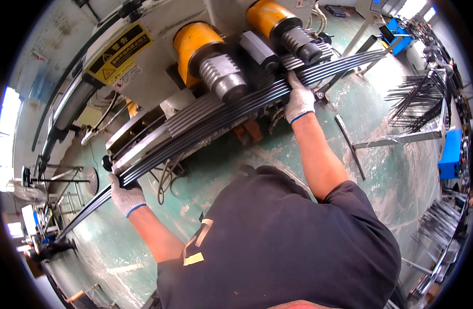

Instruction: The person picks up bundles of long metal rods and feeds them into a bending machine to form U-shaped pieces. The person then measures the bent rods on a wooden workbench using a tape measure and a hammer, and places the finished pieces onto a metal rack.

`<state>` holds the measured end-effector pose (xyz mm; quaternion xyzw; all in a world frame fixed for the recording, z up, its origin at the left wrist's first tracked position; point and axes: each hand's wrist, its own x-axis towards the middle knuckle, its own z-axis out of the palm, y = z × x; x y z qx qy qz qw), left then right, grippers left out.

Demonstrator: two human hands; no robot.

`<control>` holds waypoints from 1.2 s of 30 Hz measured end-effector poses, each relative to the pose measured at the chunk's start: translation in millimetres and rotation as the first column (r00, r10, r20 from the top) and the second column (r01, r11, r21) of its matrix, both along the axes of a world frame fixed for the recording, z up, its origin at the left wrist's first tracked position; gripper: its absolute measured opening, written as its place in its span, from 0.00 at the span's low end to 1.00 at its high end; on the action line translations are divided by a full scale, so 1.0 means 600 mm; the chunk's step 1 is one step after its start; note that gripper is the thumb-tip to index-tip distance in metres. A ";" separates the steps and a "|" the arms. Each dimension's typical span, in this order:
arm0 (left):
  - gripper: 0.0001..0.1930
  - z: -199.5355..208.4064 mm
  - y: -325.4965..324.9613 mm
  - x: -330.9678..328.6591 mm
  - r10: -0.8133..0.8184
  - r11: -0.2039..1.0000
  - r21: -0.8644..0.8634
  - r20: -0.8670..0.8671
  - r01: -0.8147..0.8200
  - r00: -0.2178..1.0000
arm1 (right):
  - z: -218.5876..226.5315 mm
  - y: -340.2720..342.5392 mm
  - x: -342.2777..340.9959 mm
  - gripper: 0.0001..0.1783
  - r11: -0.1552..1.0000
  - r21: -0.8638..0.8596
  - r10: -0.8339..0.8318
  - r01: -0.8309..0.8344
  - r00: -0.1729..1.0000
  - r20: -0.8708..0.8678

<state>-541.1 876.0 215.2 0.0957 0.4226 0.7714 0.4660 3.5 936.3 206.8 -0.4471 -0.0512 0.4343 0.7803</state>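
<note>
A bundle of several long, thin dark metal bars [344, 64] runs slantwise across the front of a machine, from low on the left up to the far right. My left hand [127, 200], in a white knit glove with a blue cuff, grips the bundle towards its left part, thumb on top. Farther up to the right, my right hand [300, 101], gloved alike, is closed round the bars, its underside fingers hidden. Behind the bars lies a grooved metal block [192, 116]. Two ribbed metal spindles [223, 76] in orange housings [194, 40] stand just beyond the bundle.
A yellow and black warning label [120, 54] is on the machine's left side. Cables [167, 180] hang below the machine bed. Metal racks with dark rods [419, 100] and a blue box [450, 153] stand at the right. The floor [236, 177] is green and worn.
</note>
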 end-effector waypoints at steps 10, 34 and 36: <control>0.17 -0.114 0.094 0.040 -0.117 0.993 0.002 0.199 0.119 0.973 | 0.009 0.053 -0.030 0.18 0.959 0.088 0.270 -0.269 0.963 0.003; 0.18 -0.077 0.111 0.137 -0.257 0.966 0.022 0.209 0.258 0.944 | -0.068 0.055 -0.030 0.35 0.975 -0.222 0.097 -0.028 0.945 0.311; 0.18 -0.080 0.111 0.126 -0.245 0.966 0.141 0.259 0.215 0.934 | -0.082 0.034 -0.032 0.32 0.989 -0.138 -0.008 0.044 0.966 0.257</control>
